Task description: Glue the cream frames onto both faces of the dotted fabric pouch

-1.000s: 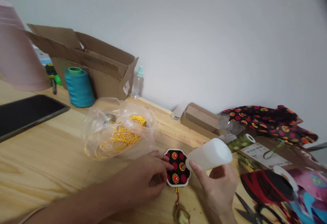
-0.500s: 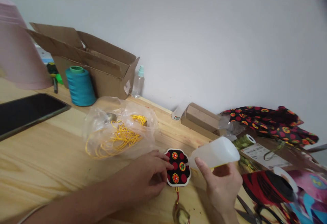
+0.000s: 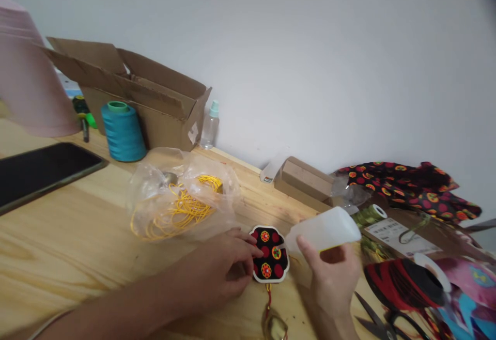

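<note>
A flat, scalloped pendant [image 3: 270, 267] lies on the wooden table, black with red dots and orange flowers inside a white rim. My left hand [image 3: 228, 262] holds its left edge, fingertips on the face and fingers curled. In my right hand [image 3: 335, 278] is a white squeeze bottle [image 3: 325, 231], tipped on its side. Its narrow nozzle points left and reaches the flower at the pendant's right; whether it touches the surface I cannot tell. A red and yellow cord [image 3: 268, 298] hangs from the pendant toward a brass-coloured piece [image 3: 277, 325] at the bottom edge.
Left of my hands lies a plastic bag with yellow cord [image 3: 189, 205]. Behind it stand a teal thread cone [image 3: 124, 133], an open carton [image 3: 163, 123] and a spray bottle [image 3: 210, 127]. Scissors [image 3: 382, 324], a red thread spool [image 3: 403, 283] and patterned cloth [image 3: 411, 187] lie at right.
The squeeze bottle and my right hand have shifted slightly left. My left hand and the pendant stay in place.
</note>
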`<move>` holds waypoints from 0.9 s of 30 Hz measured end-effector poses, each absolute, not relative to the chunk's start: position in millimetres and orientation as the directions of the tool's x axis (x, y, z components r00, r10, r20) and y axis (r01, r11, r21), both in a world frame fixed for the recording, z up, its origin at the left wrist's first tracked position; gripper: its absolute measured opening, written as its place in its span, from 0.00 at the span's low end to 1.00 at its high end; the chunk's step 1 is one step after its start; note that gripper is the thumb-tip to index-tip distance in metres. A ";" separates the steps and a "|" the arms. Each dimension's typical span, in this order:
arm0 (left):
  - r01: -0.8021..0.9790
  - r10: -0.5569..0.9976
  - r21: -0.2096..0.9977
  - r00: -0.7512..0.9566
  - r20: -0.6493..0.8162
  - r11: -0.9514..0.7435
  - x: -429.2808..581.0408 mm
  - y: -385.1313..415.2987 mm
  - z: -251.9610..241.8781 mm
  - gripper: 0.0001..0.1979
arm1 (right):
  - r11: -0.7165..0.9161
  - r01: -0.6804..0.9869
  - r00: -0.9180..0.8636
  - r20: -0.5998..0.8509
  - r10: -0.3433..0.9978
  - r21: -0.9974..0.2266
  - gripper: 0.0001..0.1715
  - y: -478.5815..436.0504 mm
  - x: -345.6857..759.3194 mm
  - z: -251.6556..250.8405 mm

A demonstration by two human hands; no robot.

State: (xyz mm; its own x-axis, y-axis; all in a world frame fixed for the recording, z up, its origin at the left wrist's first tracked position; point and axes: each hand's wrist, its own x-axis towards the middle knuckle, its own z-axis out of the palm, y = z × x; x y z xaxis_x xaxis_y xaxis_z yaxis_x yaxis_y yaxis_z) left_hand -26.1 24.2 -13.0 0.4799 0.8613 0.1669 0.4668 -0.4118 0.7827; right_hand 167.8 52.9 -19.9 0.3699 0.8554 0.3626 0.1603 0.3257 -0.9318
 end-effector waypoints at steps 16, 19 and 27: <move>0.532 0.813 0.657 0.535 0.227 -0.534 -3.6 56.0 3.6 0.06 | 0.258 -0.456 0.442 0.035 0.896 -0.852 0.14 81.4 178.4 -26.4; 0.553 0.792 0.606 0.565 0.231 -0.571 2.5 62.7 -1.4 0.07 | 0.261 -0.484 0.443 0.023 0.896 -0.836 0.15 83.3 180.7 -26.4; 0.608 0.767 0.483 0.586 0.261 -0.630 7.4 62.4 -7.5 0.08 | 0.223 -0.557 0.380 -0.006 0.925 -0.800 0.16 79.7 182.0 -23.6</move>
State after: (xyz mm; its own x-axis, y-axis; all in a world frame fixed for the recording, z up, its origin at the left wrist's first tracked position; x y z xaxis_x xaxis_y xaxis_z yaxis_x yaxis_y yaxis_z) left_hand 7.4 62.4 -7.5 0.5865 0.7667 0.2611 0.6082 -0.6298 0.4833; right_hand 182.0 79.7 -23.6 0.3800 0.9250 -0.0064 -0.5570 0.2233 -0.7999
